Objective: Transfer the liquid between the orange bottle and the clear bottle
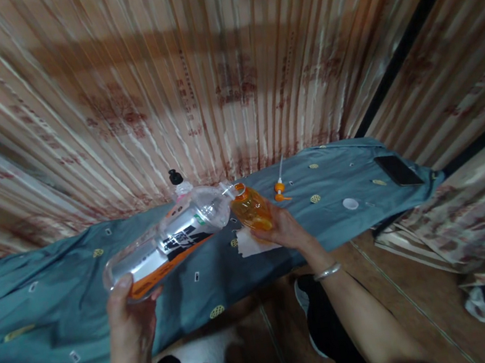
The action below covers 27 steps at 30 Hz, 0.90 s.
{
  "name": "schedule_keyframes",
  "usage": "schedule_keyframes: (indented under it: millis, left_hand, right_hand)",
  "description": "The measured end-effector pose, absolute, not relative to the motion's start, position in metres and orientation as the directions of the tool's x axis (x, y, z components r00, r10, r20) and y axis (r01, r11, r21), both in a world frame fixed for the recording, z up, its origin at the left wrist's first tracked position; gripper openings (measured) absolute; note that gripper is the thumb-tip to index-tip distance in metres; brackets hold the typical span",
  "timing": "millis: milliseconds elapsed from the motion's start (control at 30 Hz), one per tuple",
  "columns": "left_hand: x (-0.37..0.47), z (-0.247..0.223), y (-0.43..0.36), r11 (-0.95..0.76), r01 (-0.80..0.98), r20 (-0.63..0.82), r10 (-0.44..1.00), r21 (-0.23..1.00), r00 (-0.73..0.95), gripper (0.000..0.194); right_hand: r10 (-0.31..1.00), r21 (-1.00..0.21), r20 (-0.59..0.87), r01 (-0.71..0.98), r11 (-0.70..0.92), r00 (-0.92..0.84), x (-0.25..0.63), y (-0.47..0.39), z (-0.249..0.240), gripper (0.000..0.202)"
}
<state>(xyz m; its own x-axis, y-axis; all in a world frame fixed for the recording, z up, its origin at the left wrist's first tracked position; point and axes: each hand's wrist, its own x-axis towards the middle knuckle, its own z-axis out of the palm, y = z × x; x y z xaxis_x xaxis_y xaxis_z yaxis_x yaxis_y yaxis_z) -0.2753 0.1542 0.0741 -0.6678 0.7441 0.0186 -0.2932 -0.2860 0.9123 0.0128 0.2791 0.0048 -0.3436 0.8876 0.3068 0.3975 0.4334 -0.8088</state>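
A large clear bottle [164, 242] with a silver, black and orange label lies tipped almost level, its neck to the right. My left hand [131, 310] is closed around its base end. My right hand [282, 231] grips a small orange translucent bottle [251, 208], tilted with its open mouth against the big bottle's mouth. Whether liquid is passing between them I cannot make out. An orange pump top [280, 190] with a pale tube rests on the cloth to the right. Under the orange bottle lies a piece of white paper [253, 243].
Behind the clear bottle stands another bottle with a black cap [175, 178]. A round white lid [350, 204] and a dark phone [397, 170] are at the right of the blue-green cloth [206, 297]. A pleated curtain [207, 87] hangs close behind.
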Motion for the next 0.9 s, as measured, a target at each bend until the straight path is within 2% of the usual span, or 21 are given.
schedule_keyframes:
  millis: [433,900]
  left_hand:
    - [-0.276,0.0722,0.1555,-0.277,-0.305,-0.002,0.737,0.911,-0.676,0.05]
    - [-0.2752,0.0724,0.1554,-0.294,-0.28,0.031,0.738,0.914,-0.674,0.058]
  right_hand:
    - [0.898,-0.806,0.287,0.422,0.415,-0.335,0.011,0.2797,0.0029,0.081]
    - [0.889,-0.805,0.305,0.407,0.432,-0.341,0.0124,0.2799,0.0032,0.075]
